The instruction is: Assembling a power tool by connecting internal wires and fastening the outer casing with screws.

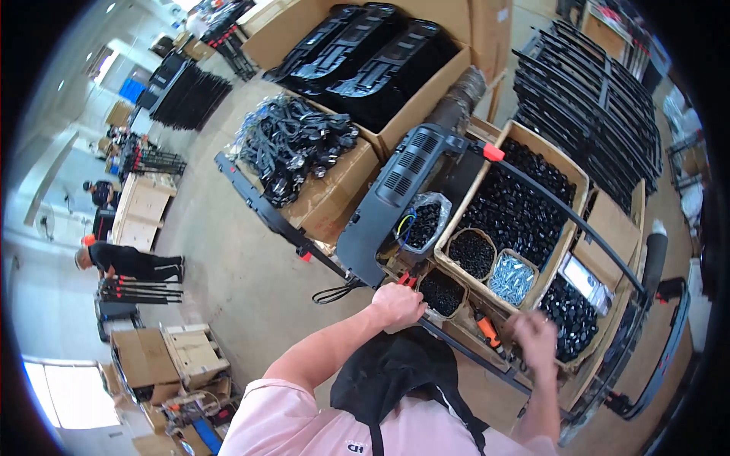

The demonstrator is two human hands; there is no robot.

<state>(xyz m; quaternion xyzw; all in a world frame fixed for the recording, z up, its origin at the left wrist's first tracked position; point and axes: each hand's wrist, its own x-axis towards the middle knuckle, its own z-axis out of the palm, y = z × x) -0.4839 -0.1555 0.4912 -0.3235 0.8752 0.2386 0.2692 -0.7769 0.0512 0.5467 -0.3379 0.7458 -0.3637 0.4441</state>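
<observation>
My left hand [399, 305] is closed at the near end of a black frame with a dark grey slatted housing [401, 176]. Just beyond its fingers a red piece [409, 280] shows; what the fingers hold is hidden. My right hand [534, 338] is smeared by motion above the near side of the parts bench, so its fingers cannot be read. Closest to it are an orange-handled tool [487, 330], a tub of silver screws [512, 278] and a bin of black plastic caps [564, 323]. A tub of small black screws [442, 293] sits beside my left hand.
A large tray of black parts [517, 197] fills the bench's middle. Beyond the housing stand a carton of cable bundles [296, 148] and a carton of black covers [357, 57]. Black metal frames [593, 99] are stacked far right. A person [125, 262] stands at the left.
</observation>
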